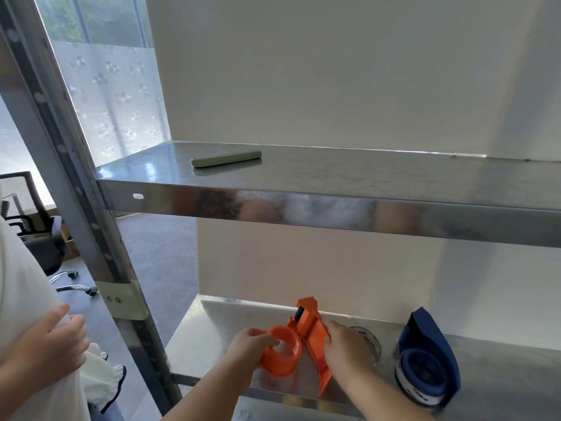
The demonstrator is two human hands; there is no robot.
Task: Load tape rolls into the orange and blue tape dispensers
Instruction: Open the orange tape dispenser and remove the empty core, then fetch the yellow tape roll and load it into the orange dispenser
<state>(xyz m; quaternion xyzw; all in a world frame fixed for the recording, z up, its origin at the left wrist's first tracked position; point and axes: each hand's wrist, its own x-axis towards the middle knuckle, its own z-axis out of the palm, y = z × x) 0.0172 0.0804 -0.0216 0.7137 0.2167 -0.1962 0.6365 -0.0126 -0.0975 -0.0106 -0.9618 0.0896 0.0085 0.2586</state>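
Head view: both hands work the orange tape dispenser on the lower shelf.

The left hand (pixel 252 344) has its fingers clamped on the round hub of the orange dispenser (pixel 296 341), thumb hooked into the hub's open centre; the right hand (pixel 343 347) has its fingers closed on the dispenser's handle side. The hub looks bare, so the step in hand seems to be readying the orange one for its roll. A clear tape roll (pixel 368 341) lies on the lower shelf (pixel 212 329) just behind the right hand; the blue dispenser (pixel 428 357) stands to its right and appears already loaded. Next, one hand must let go, fetch the clear roll and slide it squarely over the hub. A flat grey object (pixel 226 158) rests on the upper shelf (pixel 334 205).
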